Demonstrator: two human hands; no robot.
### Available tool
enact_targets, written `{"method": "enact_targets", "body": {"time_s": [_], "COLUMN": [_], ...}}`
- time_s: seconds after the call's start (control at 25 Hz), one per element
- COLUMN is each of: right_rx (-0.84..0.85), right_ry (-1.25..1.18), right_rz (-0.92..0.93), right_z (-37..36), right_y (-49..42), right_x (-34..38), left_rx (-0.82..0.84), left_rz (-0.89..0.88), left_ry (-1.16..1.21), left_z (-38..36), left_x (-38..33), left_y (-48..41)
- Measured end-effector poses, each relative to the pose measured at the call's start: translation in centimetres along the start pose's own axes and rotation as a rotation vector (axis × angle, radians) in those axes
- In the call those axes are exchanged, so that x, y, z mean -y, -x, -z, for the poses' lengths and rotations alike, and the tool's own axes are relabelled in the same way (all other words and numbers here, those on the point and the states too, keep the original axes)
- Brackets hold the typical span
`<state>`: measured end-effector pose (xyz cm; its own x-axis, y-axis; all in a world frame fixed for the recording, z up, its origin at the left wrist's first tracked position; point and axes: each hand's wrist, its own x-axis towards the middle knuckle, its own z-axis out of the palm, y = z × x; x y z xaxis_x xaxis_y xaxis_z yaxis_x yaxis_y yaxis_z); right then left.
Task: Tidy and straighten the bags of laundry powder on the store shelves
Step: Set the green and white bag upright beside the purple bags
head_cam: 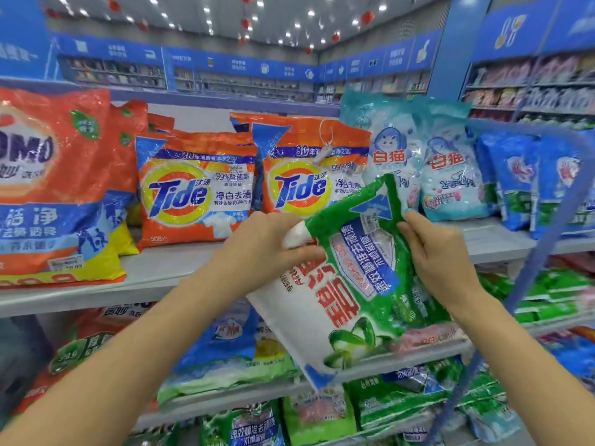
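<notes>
A green-and-white laundry powder bag (351,294) is held tilted, just below and in front of two orange Tide bags (193,191) marked "508" on the shelf (161,268). The left hand (257,249) grips its white edge and the right hand (434,252) pinches its green side. An OMO bag (48,188) stands left of the Tide bags, pale blue 白猫 bags (418,162) right.

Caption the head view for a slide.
Left hand and right hand grip a tilted green-and-white laundry powder bag before a shelf of Tide bags.
</notes>
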<state>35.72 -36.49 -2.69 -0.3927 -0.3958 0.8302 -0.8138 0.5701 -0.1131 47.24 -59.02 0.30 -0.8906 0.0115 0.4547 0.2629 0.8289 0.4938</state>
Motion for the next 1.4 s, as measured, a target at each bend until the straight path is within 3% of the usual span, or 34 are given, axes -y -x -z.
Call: {"method": "enact_targets", "body": {"time_s": [0.08, 0.16, 0.24, 0.36, 0.44, 0.6, 0.68, 0.76, 0.8, 0.88, 1.0, 1.12, 1.24, 1.4], "right_rx": [-0.015, -0.089, -0.138, 0.107, 0.322, 0.465, 0.489, 0.528, 0.545, 0.554, 0.408, 0.238, 0.158, 0.170], "right_ry": [-0.061, -0.326, -0.354, 0.151, 0.281, 0.110, -0.064, -0.149, -0.176, -0.286, -0.483, -0.700, -0.799, -0.815], "right_rz": [-0.075, -0.130, 0.004, 0.319, 0.216, 0.035, 0.012, 0.013, 0.026, 0.021, -0.065, -0.182, -0.237, -0.306], "right_z": [0.5, 2.0, 3.6, 4.0, 3.2, 0.9, -0.1, -0.6, -0.3, 0.9, 3.2, 3.1, 1.3, -1.4], "right_y": [-0.2, -1.2, -2.6, -5.9, -8.2, -11.2, -12.0, -12.1, -12.2, -13.0, -15.4, -17.9, -18.8, -17.6], "right_x": [-0.1, 0.9, 3.3, 7.1, 8.6, 7.5, 6.8, 6.6, 6.6, 6.7, 6.4, 6.1, 6.5, 4.7], "left_rx": [0.073, 0.092, 0.108, 0.145, 0.184, 0.190, 0.081, -0.190, -0.332, -0.491, -0.380, -0.019, -0.033, -0.496], "left_rz": [-0.055, -0.149, -0.207, -0.276, -0.315, -0.290, -0.337, -0.440, -0.411, -0.166, 0.222, 0.421, 0.474, 0.448], "left_ry": [-0.095, -0.259, -0.453, -0.683, -0.752, -0.769, -0.783, -0.612, -0.413, 0.116, 0.922, 1.437, 1.520, 1.068], "left_z": [1.5, 3.0, 4.0, 4.6, 4.8, 5.8, 5.7, 5.5, 5.5, 5.4, 4.5, 2.6, 1.5, 4.0], "left_x": [-1.0, -1.8, -2.6, -3.7, -3.9, -3.0, -1.4, 1.3, 2.5, 4.8, 7.6, 7.7, 5.8, 6.2], "left_y": [-1.0, -2.3, -3.9, -6.3, -7.6, -9.1, -8.7, -7.2, -6.0, -3.9, -2.0, -0.7, -1.2, -4.1]}}
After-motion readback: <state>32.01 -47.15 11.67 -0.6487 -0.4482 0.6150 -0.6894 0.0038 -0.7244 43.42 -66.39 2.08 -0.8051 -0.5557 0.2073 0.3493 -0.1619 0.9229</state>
